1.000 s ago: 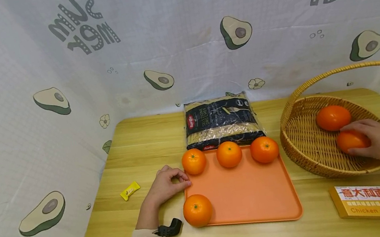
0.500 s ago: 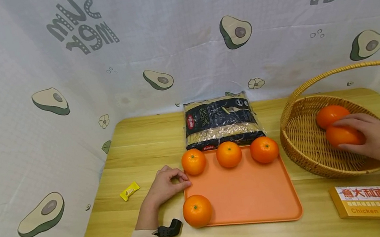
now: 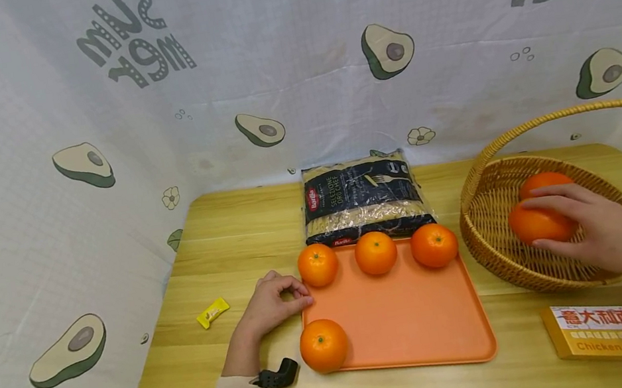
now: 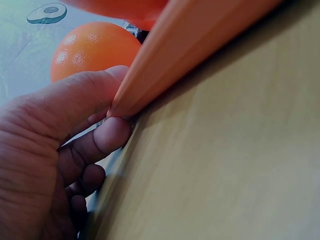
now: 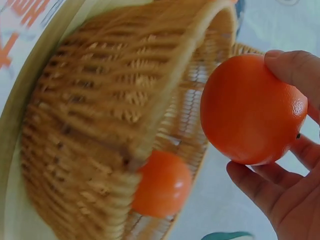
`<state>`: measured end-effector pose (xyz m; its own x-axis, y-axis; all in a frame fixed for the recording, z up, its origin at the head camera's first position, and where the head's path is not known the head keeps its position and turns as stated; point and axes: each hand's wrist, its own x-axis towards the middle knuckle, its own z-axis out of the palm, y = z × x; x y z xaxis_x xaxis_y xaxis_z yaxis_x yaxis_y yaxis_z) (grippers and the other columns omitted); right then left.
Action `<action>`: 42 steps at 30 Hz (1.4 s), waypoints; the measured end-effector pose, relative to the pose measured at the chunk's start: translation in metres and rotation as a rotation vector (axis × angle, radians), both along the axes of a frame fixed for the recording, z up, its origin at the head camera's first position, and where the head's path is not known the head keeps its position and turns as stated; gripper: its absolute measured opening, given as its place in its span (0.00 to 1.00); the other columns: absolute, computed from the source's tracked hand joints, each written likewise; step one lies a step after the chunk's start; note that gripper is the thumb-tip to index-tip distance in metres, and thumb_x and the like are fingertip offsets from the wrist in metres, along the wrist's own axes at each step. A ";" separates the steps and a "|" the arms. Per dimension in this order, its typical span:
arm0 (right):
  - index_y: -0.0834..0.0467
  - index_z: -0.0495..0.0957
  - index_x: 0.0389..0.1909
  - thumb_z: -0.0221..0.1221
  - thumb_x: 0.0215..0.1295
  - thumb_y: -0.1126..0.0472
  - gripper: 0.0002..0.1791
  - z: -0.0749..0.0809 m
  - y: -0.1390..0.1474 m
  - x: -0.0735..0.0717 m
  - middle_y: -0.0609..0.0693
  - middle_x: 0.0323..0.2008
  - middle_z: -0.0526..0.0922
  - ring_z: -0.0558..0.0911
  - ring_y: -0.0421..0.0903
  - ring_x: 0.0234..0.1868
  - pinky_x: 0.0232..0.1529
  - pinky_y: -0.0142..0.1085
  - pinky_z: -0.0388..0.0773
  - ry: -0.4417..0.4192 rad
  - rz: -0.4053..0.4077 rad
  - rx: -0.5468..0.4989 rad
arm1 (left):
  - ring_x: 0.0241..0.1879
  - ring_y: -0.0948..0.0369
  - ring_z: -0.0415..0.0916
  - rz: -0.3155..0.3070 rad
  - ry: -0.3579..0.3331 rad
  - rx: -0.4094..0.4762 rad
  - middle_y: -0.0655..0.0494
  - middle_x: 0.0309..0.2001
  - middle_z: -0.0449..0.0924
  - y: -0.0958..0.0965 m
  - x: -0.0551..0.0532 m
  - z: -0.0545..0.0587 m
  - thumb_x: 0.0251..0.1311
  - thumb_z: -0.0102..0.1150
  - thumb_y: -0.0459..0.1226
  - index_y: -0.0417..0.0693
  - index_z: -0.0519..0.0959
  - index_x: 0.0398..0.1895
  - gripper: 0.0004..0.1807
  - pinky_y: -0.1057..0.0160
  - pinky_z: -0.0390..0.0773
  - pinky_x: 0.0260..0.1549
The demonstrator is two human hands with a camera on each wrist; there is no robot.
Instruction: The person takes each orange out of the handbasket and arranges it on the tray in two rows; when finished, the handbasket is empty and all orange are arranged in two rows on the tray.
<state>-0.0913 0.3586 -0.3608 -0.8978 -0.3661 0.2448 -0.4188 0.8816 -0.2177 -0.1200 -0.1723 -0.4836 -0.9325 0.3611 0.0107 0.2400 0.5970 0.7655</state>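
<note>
My right hand (image 3: 612, 229) holds an orange (image 3: 541, 223) between thumb and fingers, over the wicker basket (image 3: 493, 220). In the right wrist view the held orange (image 5: 252, 110) is up beside the rim, while a second orange (image 5: 162, 184) lies inside the basket. My left hand (image 3: 273, 303) pinches the left edge of the orange-coloured tray (image 3: 401, 314); the left wrist view has the thumb (image 4: 82, 92) on top of the rim and a finger below it. Three oranges line the tray's far edge, among them the middle orange (image 3: 376, 252). One more orange (image 3: 324, 346) sits at its near left corner.
A bag of Barilla pasta (image 3: 360, 200) lies behind the tray. The basket's tall handle (image 3: 570, 111) arches over its opening. A yellow pasta box (image 3: 603, 334) is in front of the basket, and a small yellow wrapped packet (image 3: 213, 312) lies left of my left hand.
My right hand has lifted the nearer orange off the basket's bottom and carried it left, partly covering the other orange. My left hand has stayed at the tray's edge.
</note>
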 end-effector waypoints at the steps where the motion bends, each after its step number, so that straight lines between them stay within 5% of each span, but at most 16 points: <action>1: 0.55 0.79 0.56 0.82 0.40 0.60 0.37 0.001 -0.002 0.000 0.60 0.59 0.74 0.77 0.67 0.51 0.41 0.65 0.77 0.014 0.010 0.002 | 0.36 0.66 0.66 0.001 0.000 -0.003 0.72 0.27 0.78 0.000 0.000 0.000 0.55 0.77 0.45 0.65 0.85 0.29 0.06 0.59 0.61 0.48; 5: 0.50 0.81 0.55 0.83 0.36 0.57 0.39 0.007 -0.011 0.002 0.56 0.58 0.76 0.78 0.61 0.51 0.43 0.37 0.79 0.080 0.056 0.018 | 0.36 0.66 0.66 0.002 0.000 -0.010 0.72 0.27 0.78 0.000 -0.001 0.000 0.55 0.76 0.45 0.65 0.85 0.29 0.06 0.60 0.61 0.47; 8: 0.49 0.81 0.55 0.84 0.34 0.57 0.40 0.011 -0.018 0.005 0.54 0.57 0.77 0.79 0.59 0.50 0.41 0.29 0.76 0.107 0.079 0.031 | 0.36 0.66 0.66 0.000 -0.002 -0.009 0.71 0.27 0.79 0.001 -0.001 0.001 0.55 0.76 0.45 0.65 0.85 0.29 0.06 0.60 0.61 0.47; 12: 0.51 0.81 0.57 0.84 0.35 0.57 0.41 0.016 -0.027 0.009 0.56 0.58 0.77 0.80 0.61 0.49 0.38 0.51 0.83 0.095 0.090 0.037 | 0.36 0.65 0.66 0.001 -0.006 -0.007 0.71 0.27 0.79 0.000 -0.001 0.001 0.55 0.76 0.45 0.65 0.85 0.29 0.06 0.59 0.61 0.47; 14: 0.50 0.81 0.57 0.84 0.35 0.56 0.41 0.018 -0.031 0.010 0.55 0.58 0.77 0.81 0.61 0.48 0.37 0.51 0.83 0.096 0.090 0.037 | 0.36 0.65 0.66 0.002 -0.007 -0.006 0.71 0.26 0.79 0.000 -0.001 0.001 0.55 0.76 0.45 0.65 0.85 0.29 0.06 0.59 0.61 0.47; 17: 0.50 0.81 0.56 0.84 0.33 0.57 0.41 0.019 -0.037 0.012 0.53 0.58 0.77 0.81 0.58 0.48 0.45 0.32 0.82 0.116 0.118 0.027 | 0.36 0.65 0.66 0.003 -0.005 -0.007 0.72 0.26 0.79 0.000 -0.001 0.001 0.55 0.77 0.45 0.65 0.85 0.29 0.06 0.59 0.61 0.47; 21: 0.49 0.81 0.57 0.84 0.32 0.58 0.42 0.021 -0.048 0.015 0.51 0.58 0.78 0.80 0.53 0.49 0.50 0.11 0.61 0.142 0.158 0.006 | 0.36 0.65 0.66 0.005 -0.005 -0.006 0.72 0.26 0.78 0.000 -0.001 0.001 0.55 0.77 0.45 0.66 0.85 0.29 0.06 0.59 0.61 0.47; 30: 0.45 0.80 0.59 0.83 0.38 0.50 0.41 0.023 -0.074 0.026 0.47 0.60 0.78 0.81 0.50 0.51 0.46 0.23 0.73 0.109 0.139 0.000 | 0.36 0.65 0.66 0.005 -0.005 -0.004 0.71 0.27 0.78 0.000 0.000 0.001 0.55 0.76 0.46 0.65 0.85 0.29 0.06 0.60 0.62 0.46; 37: 0.49 0.81 0.59 0.83 0.37 0.53 0.41 0.016 -0.092 0.030 0.51 0.60 0.79 0.83 0.50 0.50 0.47 0.21 0.76 0.123 0.175 -0.014 | 0.36 0.65 0.66 -0.002 -0.003 0.005 0.71 0.27 0.79 0.000 0.000 0.000 0.55 0.76 0.45 0.65 0.85 0.29 0.06 0.59 0.61 0.47; 42: 0.50 0.80 0.61 0.81 0.44 0.51 0.39 0.008 -0.104 0.032 0.55 0.61 0.80 0.83 0.56 0.55 0.46 0.50 0.84 0.023 0.165 -0.019 | 0.36 0.65 0.66 0.001 -0.011 0.003 0.71 0.27 0.79 0.000 0.000 0.000 0.56 0.76 0.46 0.65 0.85 0.29 0.06 0.60 0.61 0.46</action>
